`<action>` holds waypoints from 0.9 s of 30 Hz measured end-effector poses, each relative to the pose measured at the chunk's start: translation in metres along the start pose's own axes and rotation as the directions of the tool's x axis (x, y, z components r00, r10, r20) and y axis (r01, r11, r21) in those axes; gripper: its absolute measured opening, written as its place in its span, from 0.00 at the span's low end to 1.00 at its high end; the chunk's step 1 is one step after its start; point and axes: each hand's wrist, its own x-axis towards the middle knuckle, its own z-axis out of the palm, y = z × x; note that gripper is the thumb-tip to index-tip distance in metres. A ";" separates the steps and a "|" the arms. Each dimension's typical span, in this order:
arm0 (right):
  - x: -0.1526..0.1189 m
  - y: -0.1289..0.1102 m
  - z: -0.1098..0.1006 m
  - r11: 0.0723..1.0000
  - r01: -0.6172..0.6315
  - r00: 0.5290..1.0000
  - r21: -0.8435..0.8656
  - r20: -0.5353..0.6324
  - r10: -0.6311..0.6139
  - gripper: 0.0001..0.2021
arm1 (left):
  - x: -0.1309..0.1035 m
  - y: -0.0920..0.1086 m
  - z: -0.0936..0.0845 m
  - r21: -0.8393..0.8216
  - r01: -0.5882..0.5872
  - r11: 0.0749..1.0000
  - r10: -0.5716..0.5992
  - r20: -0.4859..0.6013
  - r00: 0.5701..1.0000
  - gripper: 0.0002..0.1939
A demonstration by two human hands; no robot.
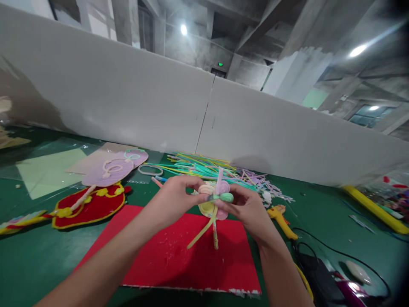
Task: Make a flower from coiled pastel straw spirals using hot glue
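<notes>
Between my two hands is a flower of coiled pipe cleaners (pixel 208 208), with pink, lilac, yellow and green rounds. Loose yellow and pale stems hang below it, and a lilac stem sticks up at the top. My left hand (pixel 182 197) pinches its left side near the centre. On the right, my right hand (pixel 245 209) grips its edge with thumb and fingers. Directly beneath lies a red sheet (pixel 191 260) with a ragged front edge, flecked with small bits.
Loose pipe cleaners (pixel 198 166) lie in a heap behind my hands. A red, yellow-edged decoration (pixel 105 209) and lilac shapes (pixel 108 170) are at left. A yellow glue gun (pixel 284 222) with a black cable lies right. A white partition (pixel 143 98) backs the green table (pixel 322 217).
</notes>
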 end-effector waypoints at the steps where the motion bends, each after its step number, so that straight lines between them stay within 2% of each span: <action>1: 0.000 0.000 0.000 1.000 -0.010 1.000 -0.002 0.002 0.010 0.11 | 0.000 -0.001 0.000 -0.042 0.009 0.999 -0.008 0.024 1.000 0.04; 6: -0.001 -0.001 -0.002 0.999 -0.030 1.000 -0.025 0.010 0.030 0.14 | 0.002 -0.004 -0.001 -0.120 0.021 0.992 -0.012 0.077 0.997 0.06; 12: -0.003 -0.002 -0.003 0.999 0.007 0.999 -0.035 0.050 -0.005 0.11 | 0.004 -0.003 0.001 -0.080 -0.042 0.996 0.048 0.069 0.996 0.07; 17: -0.001 0.001 -0.005 0.999 -0.009 1.000 -0.044 0.029 0.010 0.14 | 0.005 -0.003 -0.001 -0.050 -0.045 0.998 0.047 0.037 0.998 0.07; 23: 0.000 0.000 -0.005 0.999 -0.024 0.999 -0.032 0.024 0.025 0.12 | 0.005 -0.004 -0.006 -0.054 -0.017 0.998 0.023 0.110 0.994 0.09; 25: 0.000 -0.001 -0.004 0.999 -0.024 1.000 -0.024 0.018 0.024 0.12 | 0.006 -0.006 -0.006 -0.077 -0.007 0.997 0.016 0.114 0.993 0.09; 27: 0.002 0.000 -0.003 1.000 -0.021 0.999 0.010 -0.036 0.021 0.13 | 0.007 -0.007 -0.006 -0.153 -0.006 0.988 0.020 0.086 0.996 0.10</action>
